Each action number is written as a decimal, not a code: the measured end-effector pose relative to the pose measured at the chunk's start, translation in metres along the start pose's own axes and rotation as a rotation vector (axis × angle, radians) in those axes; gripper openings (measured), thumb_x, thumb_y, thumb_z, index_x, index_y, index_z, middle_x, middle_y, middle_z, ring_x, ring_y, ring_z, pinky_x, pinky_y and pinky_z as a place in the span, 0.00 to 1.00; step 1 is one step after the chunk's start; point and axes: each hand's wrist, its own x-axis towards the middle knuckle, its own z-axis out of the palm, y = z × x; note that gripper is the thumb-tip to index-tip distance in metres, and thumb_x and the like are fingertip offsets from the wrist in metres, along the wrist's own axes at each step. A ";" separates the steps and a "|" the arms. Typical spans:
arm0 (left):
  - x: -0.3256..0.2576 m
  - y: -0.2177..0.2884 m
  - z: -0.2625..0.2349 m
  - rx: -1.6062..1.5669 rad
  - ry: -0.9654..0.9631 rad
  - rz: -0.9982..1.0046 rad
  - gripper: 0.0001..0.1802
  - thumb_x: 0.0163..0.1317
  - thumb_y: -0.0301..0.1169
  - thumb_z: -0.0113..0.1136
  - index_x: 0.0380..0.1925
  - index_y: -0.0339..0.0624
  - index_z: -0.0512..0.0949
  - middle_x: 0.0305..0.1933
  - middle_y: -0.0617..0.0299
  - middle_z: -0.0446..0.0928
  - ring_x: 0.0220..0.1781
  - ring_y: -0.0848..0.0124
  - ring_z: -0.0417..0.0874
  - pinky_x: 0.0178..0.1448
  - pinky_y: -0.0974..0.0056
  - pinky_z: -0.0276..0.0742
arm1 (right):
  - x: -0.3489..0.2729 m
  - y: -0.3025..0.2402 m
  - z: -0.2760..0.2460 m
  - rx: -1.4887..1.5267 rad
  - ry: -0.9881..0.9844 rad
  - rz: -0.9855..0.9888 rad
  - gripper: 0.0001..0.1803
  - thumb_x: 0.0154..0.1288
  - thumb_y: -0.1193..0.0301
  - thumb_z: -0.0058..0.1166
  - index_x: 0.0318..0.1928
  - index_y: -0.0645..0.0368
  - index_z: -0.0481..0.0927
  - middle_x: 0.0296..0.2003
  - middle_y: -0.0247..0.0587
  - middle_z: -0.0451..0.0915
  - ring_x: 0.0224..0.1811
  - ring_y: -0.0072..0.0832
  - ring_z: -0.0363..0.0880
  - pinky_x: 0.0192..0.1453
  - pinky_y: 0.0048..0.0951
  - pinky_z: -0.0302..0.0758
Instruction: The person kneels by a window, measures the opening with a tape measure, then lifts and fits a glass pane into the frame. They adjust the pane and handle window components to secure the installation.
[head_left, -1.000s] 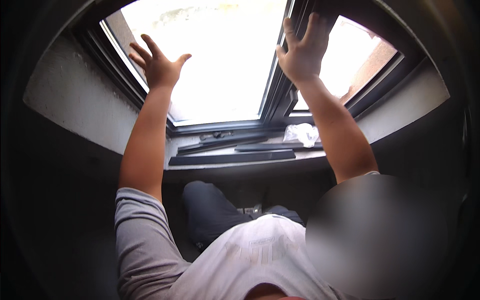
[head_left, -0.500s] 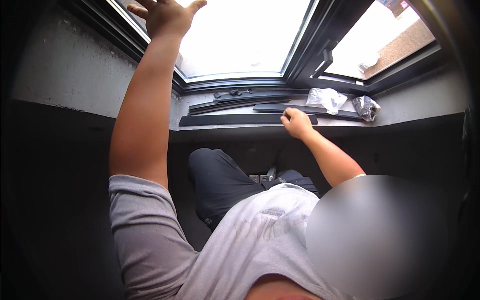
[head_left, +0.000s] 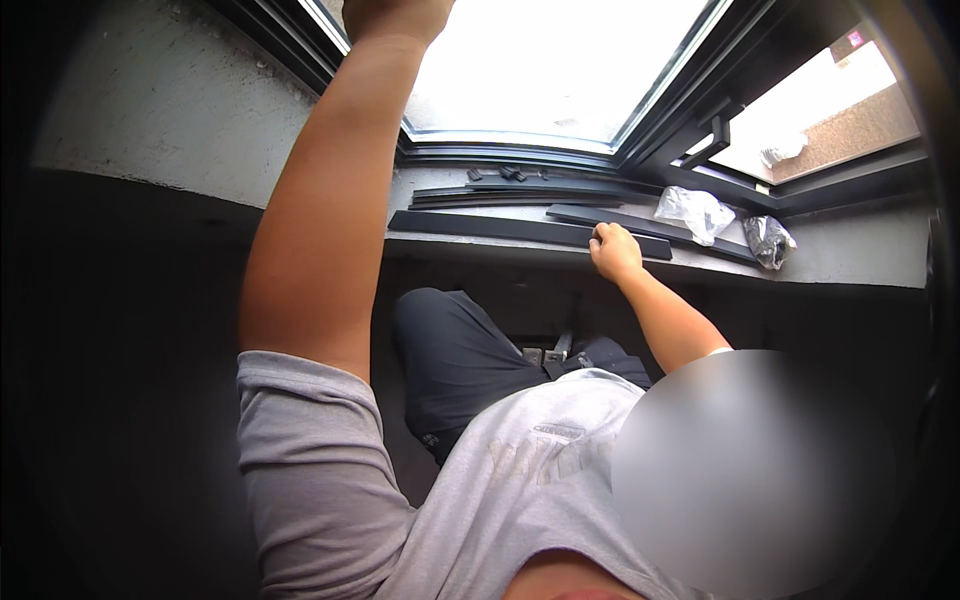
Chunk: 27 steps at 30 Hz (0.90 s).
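The right hand [head_left: 614, 250] is closing its grip on the long black strip [head_left: 500, 228], which is running toward nine o'clock along the sill [head_left: 860, 262]; the left hand [head_left: 392, 14], raised at twelve o'clock, is cut off, so I cannot tell its grip.

Looked like a window install or repair spot inside a building, not a finished room. Black-framed window [head_left: 560, 90] sat in a rough, unpainted plaster wall [head_left: 150, 110]. Loose black profile strips [head_left: 520, 228] lay along the grey sill [head_left: 860, 262], with small black fittings [head_left: 512, 173] near the frame and two crumpled plastic bags [head_left: 695, 212] beside them. Second pane [head_left: 820, 110] had its handle on.
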 end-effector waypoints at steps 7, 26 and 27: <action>-0.004 0.003 -0.008 0.006 -0.050 -0.049 0.76 0.42 0.56 0.74 0.71 0.44 0.22 0.76 0.39 0.22 0.77 0.39 0.27 0.79 0.50 0.45 | 0.034 -0.022 0.020 -0.048 0.199 -0.301 0.06 0.58 0.67 0.55 0.33 0.55 0.80 0.34 0.40 0.78 0.44 0.40 0.75 0.49 0.41 0.73; -0.006 0.002 -0.015 0.043 -0.136 -0.063 0.75 0.45 0.57 0.71 0.70 0.47 0.19 0.76 0.40 0.20 0.77 0.42 0.24 0.75 0.57 0.59 | 0.102 -0.088 0.042 -0.386 -0.160 -0.144 0.12 0.64 0.68 0.46 0.44 0.49 0.81 0.44 0.39 0.77 0.52 0.35 0.75 0.56 0.39 0.68; -0.008 0.002 -0.013 0.034 -0.112 -0.046 0.75 0.45 0.57 0.71 0.70 0.46 0.18 0.75 0.40 0.20 0.77 0.42 0.24 0.75 0.58 0.60 | 0.102 -0.088 0.042 -0.383 -0.147 -0.152 0.12 0.63 0.69 0.46 0.43 0.49 0.81 0.44 0.39 0.78 0.52 0.35 0.75 0.55 0.39 0.68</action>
